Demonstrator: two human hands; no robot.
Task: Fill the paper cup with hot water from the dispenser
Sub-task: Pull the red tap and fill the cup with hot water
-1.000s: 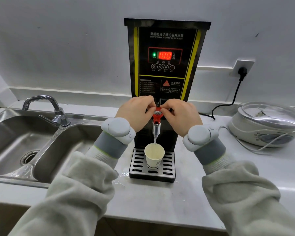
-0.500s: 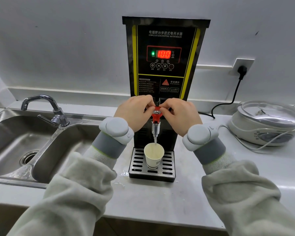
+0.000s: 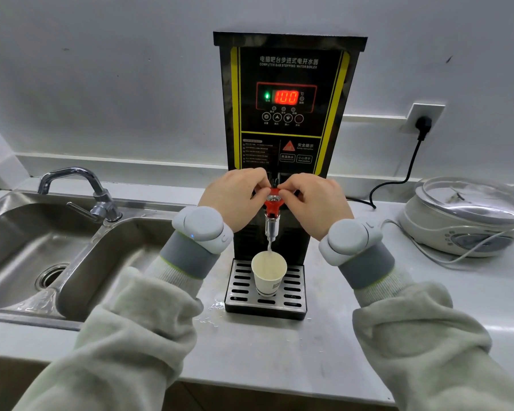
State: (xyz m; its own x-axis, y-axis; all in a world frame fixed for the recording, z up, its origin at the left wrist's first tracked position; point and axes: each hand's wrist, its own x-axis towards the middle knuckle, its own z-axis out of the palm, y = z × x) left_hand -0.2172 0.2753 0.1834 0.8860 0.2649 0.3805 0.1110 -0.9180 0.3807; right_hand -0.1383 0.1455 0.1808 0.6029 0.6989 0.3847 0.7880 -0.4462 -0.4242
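Note:
A black and yellow hot water dispenser (image 3: 288, 84) stands on the counter, its red display reading 100. Its red tap handle (image 3: 273, 200) sits above a metal spout. My left hand (image 3: 236, 194) pinches the handle from the left and my right hand (image 3: 316, 200) pinches it from the right. A thin stream of water runs from the spout into a white paper cup (image 3: 269, 272), which stands upright on the slotted drip tray (image 3: 294, 287) directly under the tap. The water level in the cup is near the rim.
A steel double sink (image 3: 27, 253) with a chrome faucet (image 3: 80, 188) lies to the left. A white cooker with a glass lid (image 3: 469, 215) sits at the right, its cord trailing on the counter. A black plug (image 3: 423, 126) is in the wall socket. Water drops lie left of the tray.
Both hands stay on the red handle and water keeps running into the cup. The view has shifted only slightly.

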